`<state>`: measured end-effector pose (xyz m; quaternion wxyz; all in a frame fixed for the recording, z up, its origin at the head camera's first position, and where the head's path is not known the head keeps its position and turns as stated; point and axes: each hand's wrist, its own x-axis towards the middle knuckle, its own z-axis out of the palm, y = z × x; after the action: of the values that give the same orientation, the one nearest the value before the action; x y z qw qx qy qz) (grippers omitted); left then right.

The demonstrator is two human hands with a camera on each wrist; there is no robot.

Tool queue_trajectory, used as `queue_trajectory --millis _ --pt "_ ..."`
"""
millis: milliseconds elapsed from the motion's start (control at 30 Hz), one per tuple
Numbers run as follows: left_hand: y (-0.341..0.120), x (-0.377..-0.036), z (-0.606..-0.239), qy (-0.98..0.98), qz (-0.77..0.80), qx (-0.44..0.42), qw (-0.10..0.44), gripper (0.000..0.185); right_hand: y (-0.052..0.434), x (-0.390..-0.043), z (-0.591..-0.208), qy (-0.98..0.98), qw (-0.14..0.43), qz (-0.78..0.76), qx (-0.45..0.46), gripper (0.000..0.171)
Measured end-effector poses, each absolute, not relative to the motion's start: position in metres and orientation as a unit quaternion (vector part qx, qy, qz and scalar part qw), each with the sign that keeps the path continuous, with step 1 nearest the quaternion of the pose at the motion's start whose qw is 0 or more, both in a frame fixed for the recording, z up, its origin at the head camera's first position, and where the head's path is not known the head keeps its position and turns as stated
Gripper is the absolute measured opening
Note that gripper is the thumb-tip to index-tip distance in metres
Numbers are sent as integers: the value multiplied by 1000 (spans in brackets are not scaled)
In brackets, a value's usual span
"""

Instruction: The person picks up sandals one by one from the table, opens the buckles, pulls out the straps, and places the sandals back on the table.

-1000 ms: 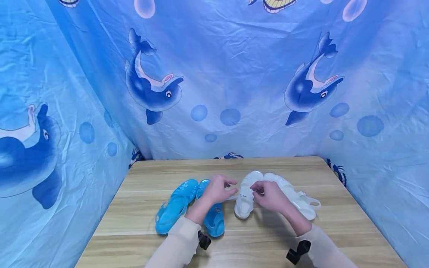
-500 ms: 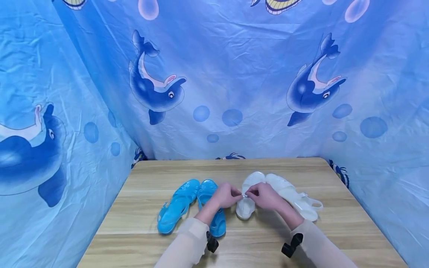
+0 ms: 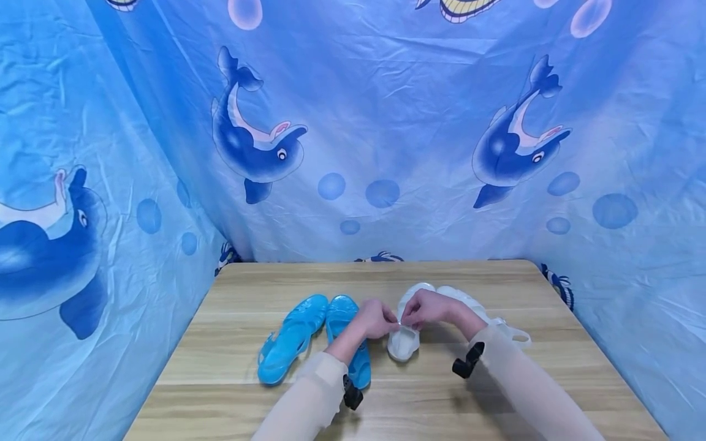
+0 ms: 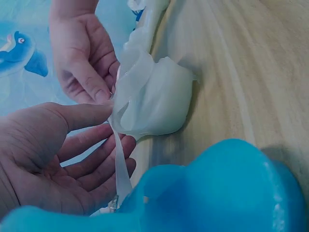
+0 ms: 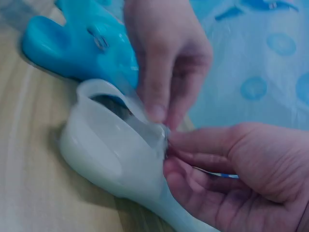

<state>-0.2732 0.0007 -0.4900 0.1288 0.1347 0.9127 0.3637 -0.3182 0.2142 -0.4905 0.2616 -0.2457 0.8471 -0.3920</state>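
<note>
A white jelly sandal (image 3: 404,345) lies right of the table's middle, toe toward the back. My left hand (image 3: 374,320) pinches its thin ankle strap (image 4: 121,166) between thumb and fingers, and the strap's loose end trails below them in the left wrist view. On the other side, my right hand (image 3: 427,308) pinches the strap at the small metal buckle (image 5: 165,137). Both sets of fingertips meet there and partly cover the buckle; how far the strap is through it I cannot tell. A second white sandal (image 3: 463,297) lies to the right, partly behind my right forearm.
Two blue jelly sandals, the left one (image 3: 292,337) and the right one (image 3: 342,309), lie left of my hands. My left forearm crosses the right one. A blue dolphin-print curtain (image 3: 353,153) surrounds the wooden table (image 3: 231,410) at the back and sides.
Both hands have come together at the white sandal's strap and now pinch it. In the last half second my right wrist has turned, its forearm shifting up and inward.
</note>
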Motion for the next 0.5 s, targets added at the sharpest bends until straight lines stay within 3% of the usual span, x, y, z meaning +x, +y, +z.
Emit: queue_trajectory --millis 267,500 --pt "-1 -273 -489 902 385 152 126 21 213 -326 -497 830 311 -412 -211 12" --pt "0 -274 -490 893 407 142 129 22 209 -317 -505 842 258 -388 -272 11"
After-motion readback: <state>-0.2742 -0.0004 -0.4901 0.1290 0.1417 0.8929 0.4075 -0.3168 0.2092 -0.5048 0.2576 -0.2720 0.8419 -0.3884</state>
